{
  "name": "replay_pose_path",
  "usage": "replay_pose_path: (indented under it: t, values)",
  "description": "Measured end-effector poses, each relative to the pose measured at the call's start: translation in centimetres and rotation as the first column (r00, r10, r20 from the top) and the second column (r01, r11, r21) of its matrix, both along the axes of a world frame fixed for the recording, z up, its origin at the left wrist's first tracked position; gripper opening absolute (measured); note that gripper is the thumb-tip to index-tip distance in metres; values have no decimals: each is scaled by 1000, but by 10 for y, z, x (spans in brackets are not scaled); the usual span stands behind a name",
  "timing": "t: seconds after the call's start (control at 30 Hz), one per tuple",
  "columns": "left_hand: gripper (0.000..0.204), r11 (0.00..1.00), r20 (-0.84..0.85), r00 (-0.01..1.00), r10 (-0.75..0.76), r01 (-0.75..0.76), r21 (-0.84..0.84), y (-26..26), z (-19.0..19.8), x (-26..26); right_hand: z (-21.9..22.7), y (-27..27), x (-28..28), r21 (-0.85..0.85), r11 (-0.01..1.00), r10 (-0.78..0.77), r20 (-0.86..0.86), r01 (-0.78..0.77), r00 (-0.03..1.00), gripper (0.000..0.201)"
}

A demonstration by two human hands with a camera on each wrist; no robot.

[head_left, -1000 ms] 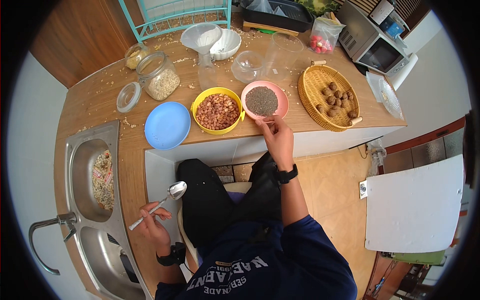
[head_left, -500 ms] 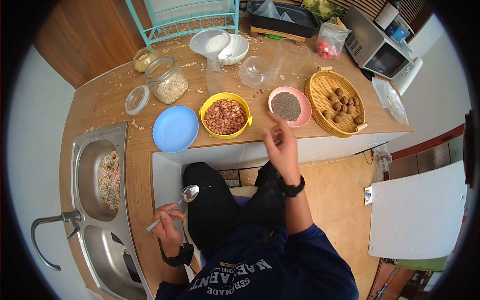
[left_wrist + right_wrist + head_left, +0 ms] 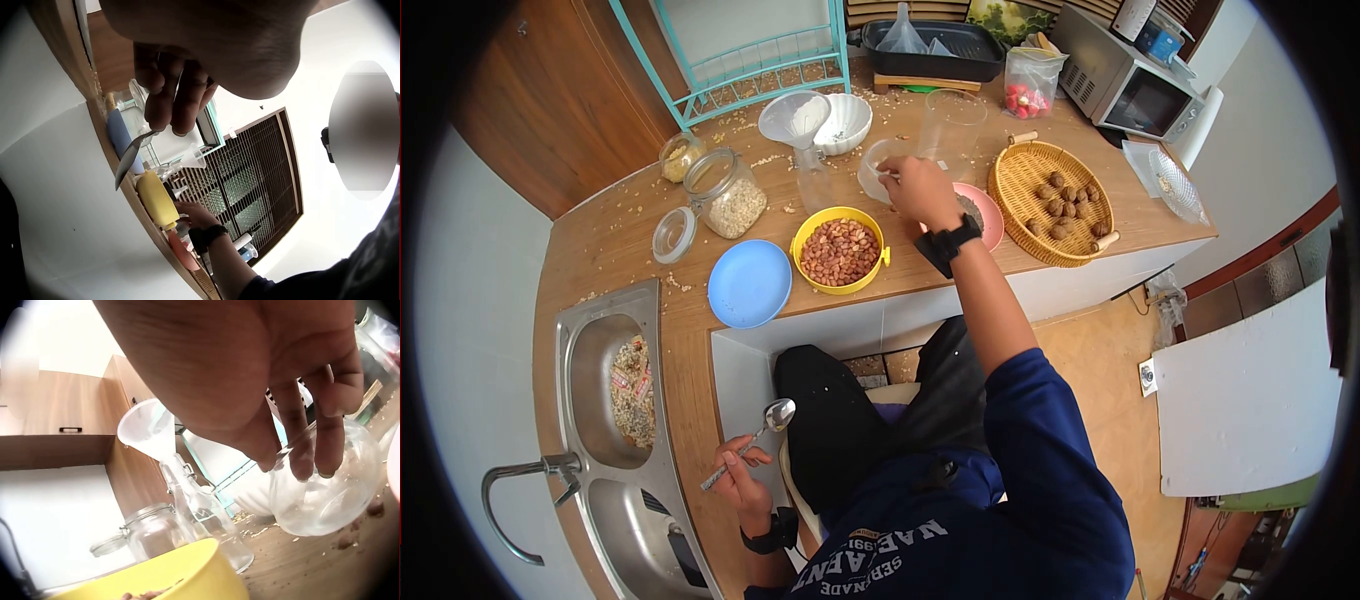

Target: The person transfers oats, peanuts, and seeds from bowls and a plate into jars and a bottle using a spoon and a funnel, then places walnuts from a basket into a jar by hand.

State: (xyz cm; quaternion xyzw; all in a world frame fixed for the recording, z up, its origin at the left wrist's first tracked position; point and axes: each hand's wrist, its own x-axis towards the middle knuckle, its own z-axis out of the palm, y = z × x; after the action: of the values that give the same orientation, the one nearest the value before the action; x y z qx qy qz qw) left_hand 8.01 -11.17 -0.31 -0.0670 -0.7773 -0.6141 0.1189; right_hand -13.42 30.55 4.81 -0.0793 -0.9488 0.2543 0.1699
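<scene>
My left hand (image 3: 742,480) holds a metal spoon (image 3: 778,414) by its handle, bowl end up, over the lap beside the counter. In the left wrist view the spoon (image 3: 129,161) juts out past the fingers. My right hand (image 3: 922,190) reaches over the counter and pinches the rim of a round clear glass bowl (image 3: 328,494), fingertips inside it. Below that wrist, a pink plate (image 3: 990,222) of dark seeds is partly covered. A yellow bowl (image 3: 840,250) of peanuts stands left of it, and a blue plate (image 3: 750,284) lies further left.
A wicker basket (image 3: 1025,185) with several walnuts sits to the right. Behind are a bottle with a funnel (image 3: 795,118), a white bowl (image 3: 846,122) and a tall clear container (image 3: 953,125). An open jar of oats (image 3: 730,200) and a sink (image 3: 590,400) are left.
My right hand has left the pink plate, moved forward and left, and taken hold of the glass bowl's rim. The pink plate has shifted right, towards the basket. My left hand still holds the spoon.
</scene>
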Motion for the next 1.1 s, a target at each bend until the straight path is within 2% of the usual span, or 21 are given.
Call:
replay_pose_path:
  t: [0.03,0.1,0.23,0.27,0.3,0.33,0.37,0.4,0.43,0.47,0.53,0.57,0.6,0.67,0.7,0.77,0.87,0.93,1.0,1.07,1.1]
  values:
    - [40,1000,11,1000,5,-5,7,-1,0,1,0,-1,5,0,1000,5,1,-5,1000,26]
    - [41,1000,20,1000,4,-4,4,0,-1,0,-2,-3,18,-125,987,100,-40,-104,994,22]
    - [43,1000,33,999,-4,5,-30,6,0,-2,-6,-14,48,-89,980,169,-111,-179,979,23]
    - [43,1000,48,999,2,-1,-27,9,-2,-3,5,-22,64,-140,968,180,-202,-210,963,25]
    - [42,1000,24,1000,12,-13,15,12,-5,-3,6,-32,79,-192,950,187,-285,-247,940,27]
    - [42,998,13,999,31,-32,53,13,-8,2,-4,-41,95,-202,946,202,-251,-256,947,27]
    - [42,997,57,997,58,-61,51,15,-6,7,-15,-52,112,-397,897,89,-266,-193,960,28]
    - [41,999,54,998,18,-20,48,19,-2,3,-22,-62,126,-569,812,-29,-266,-132,964,28]
    - [40,999,35,999,-29,27,42,22,1,-3,-35,-71,138,-690,717,-64,-207,-99,976,39]
    - [40,999,43,999,-12,11,37,26,2,-6,-40,-79,140,-694,712,-49,-199,-105,979,39]
    - [42,989,145,979,-145,139,49,35,6,-5,-50,-100,145,-828,561,-159,-113,-5,981,58]
    - [42,983,125,975,-183,181,26,36,3,-7,-51,-104,140,-830,557,-135,-110,-16,985,71]
    - [42,981,126,973,-196,195,20,39,6,-8,-50,-107,134,-834,552,-150,-109,-9,983,71]
    - [41,975,76,977,-202,193,109,46,13,-8,-35,-114,118,-894,447,-183,-56,33,981,73]
    - [41,973,79,974,-214,205,110,48,17,-9,-34,-115,111,-911,412,-156,-86,-14,984,74]
    - [41,966,119,977,-176,148,214,49,22,-8,-44,-113,95,-908,418,-127,-65,-6,990,73]
    - [42,958,133,976,-171,133,255,42,19,-7,-56,-113,84,-885,465,-95,-69,-17,993,69]
    - [43,966,151,977,-150,112,235,39,16,-3,-66,-111,80,-882,448,-90,-210,-149,974,69]
    - [45,975,222,972,-79,29,218,39,16,-4,-69,-104,83,-858,487,-96,-241,-166,966,72]
    - [46,974,213,973,-85,36,223,35,19,-8,-54,-98,105,-910,414,39,-11,-26,999,72]
    - [48,972,215,973,-80,29,233,33,19,-10,-49,-96,117,-926,377,47,14,-5,999,75]
